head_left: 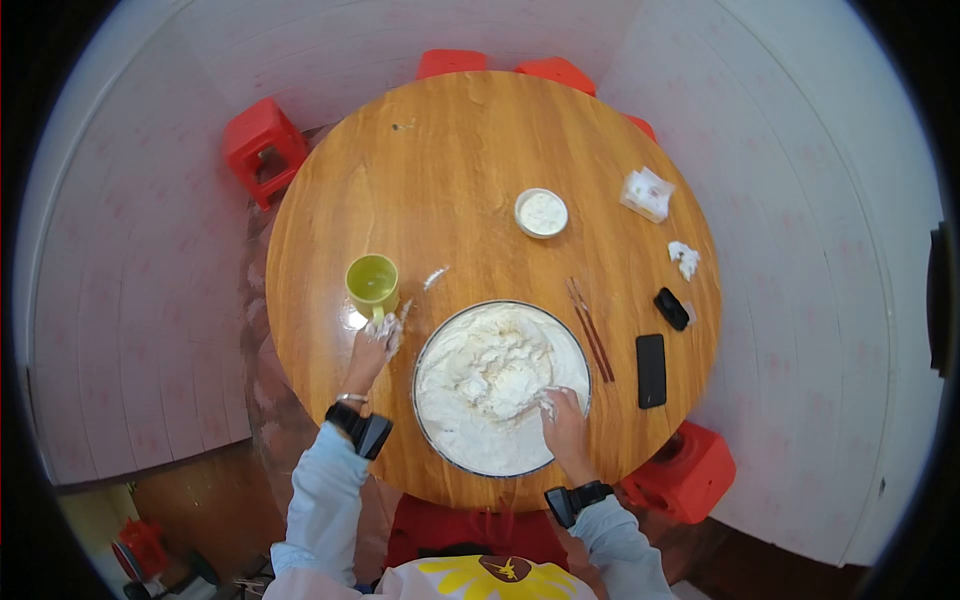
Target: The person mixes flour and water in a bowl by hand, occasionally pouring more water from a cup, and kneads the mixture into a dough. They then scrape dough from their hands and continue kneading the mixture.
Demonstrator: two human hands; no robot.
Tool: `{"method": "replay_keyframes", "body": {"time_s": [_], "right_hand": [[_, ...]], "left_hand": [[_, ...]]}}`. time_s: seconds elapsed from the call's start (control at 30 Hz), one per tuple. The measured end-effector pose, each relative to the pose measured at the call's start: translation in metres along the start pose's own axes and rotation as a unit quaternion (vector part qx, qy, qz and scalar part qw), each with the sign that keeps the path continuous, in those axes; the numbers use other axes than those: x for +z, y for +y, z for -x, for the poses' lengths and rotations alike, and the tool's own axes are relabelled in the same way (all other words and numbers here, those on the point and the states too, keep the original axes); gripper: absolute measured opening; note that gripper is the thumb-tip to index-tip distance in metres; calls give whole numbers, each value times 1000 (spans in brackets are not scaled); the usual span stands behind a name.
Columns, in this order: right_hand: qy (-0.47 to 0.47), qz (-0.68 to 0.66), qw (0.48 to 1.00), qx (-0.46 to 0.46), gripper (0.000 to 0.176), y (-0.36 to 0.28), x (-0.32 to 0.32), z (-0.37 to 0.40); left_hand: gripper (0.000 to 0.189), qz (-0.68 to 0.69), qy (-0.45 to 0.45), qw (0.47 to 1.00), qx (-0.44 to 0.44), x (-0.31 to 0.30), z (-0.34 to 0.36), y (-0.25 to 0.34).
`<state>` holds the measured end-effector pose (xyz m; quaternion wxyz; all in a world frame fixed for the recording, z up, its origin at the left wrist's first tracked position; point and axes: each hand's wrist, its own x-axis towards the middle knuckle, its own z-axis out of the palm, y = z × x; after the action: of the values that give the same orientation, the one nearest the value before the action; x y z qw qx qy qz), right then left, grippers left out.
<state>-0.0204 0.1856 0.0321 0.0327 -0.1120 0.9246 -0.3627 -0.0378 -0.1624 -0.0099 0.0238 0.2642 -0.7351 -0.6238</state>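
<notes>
A: What is taking up most of the view?

B: A round wooden table (470,160) is filling it, with red stools (262,145) standing around its far edge. A wide metal basin (418,400) is sitting at the near edge, probably so both arms are reaching it easily.

A: And inside it?

B: A shaggy white dough (490,375) is lying heaped across the basin. The right hand (567,425) is pressing down into its right side. The fingers are sinking into the dough, so I cannot tell how far they are curling.

A: The other hand?

B: The left hand (372,348) is resting on the table just left of the basin, its fingers (386,326) clotted with dough. It is touching or nearly touching the green cup (372,282). I cannot tell whether it is gripping anything.

A: Anything smaller?

B: A black phone (651,370) is lying to the right, likely being kept apart from the flour. 1 small white bowl (541,212) is standing beyond the basin. 2 chopsticks (590,342) are lying just beside the rim, within reach. A tissue pack (647,193) and a crumpled tissue (685,258) are sitting further right.
</notes>
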Motion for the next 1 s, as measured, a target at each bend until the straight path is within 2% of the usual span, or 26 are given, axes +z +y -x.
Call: {"method": "replay_keyframes", "body": {"time_s": [0.07,0.1,0.17,0.3,0.37,0.4,0.47,0.5,0.57,0.67,0.87,1.0], "right_hand": [[8,-26,1000,-11,28,2,-2,1],[12,-26,1000,-6,28,5,-3,3],[15,-31,999,4,27,12,1,6],[20,-36,999,18,27,15,3,14],[12,-38,999,21,28,14,2,17],[15,-41,999,23,28,15,3,18],[25,-41,999,13,28,19,4,22],[28,-43,999,15,28,20,5,24],[31,-45,998,15,28,22,3,28],[43,-52,997,25,27,29,5,34],[38,-61,996,46,27,38,3,46],[41,-65,996,45,28,37,0,52]], "left_hand": [[27,-93,-18,980,174,-6,17,-17],[27,-94,-26,980,175,-6,29,-9],[24,-91,-104,990,39,-14,57,23],[22,-190,-138,969,74,-13,96,23],[24,-164,-186,969,0,-5,106,27],[24,-168,-188,968,1,-2,110,33],[24,-258,-214,939,84,7,119,43],[24,-261,-216,937,85,11,121,44],[24,-289,-235,915,157,18,124,45],[25,-319,-247,905,133,27,124,49],[26,-359,-210,892,179,37,126,49],[27,-375,-201,890,164,37,125,43]]}}
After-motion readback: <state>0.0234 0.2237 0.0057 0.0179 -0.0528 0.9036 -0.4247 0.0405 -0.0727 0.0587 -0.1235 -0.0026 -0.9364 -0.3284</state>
